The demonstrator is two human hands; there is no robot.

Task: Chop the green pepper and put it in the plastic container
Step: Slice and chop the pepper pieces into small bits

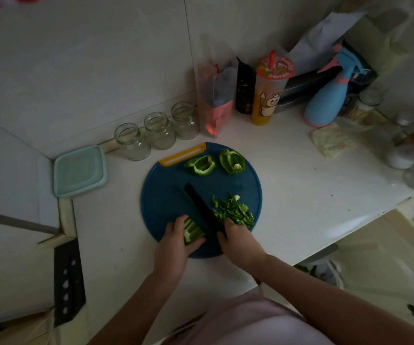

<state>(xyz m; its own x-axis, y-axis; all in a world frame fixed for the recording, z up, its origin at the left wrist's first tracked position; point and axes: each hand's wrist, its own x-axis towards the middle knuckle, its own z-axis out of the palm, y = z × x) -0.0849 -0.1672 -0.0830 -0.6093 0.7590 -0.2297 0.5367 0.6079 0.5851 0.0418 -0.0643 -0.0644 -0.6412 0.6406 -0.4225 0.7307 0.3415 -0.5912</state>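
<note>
Both grips closed: left grip [172,249] holds pepper piece [191,232], right grip [238,243] holds knife [199,202].

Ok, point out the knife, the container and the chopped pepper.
knife [202,206]: head view, middle of the black blade.
container [80,170]: head view, centre of its pale lid.
chopped pepper [233,211]: head view, middle of the pile.

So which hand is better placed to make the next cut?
Right. The right hand grips the knife, its blade beside the pepper piece that the left hand holds on the cutting board.
</note>
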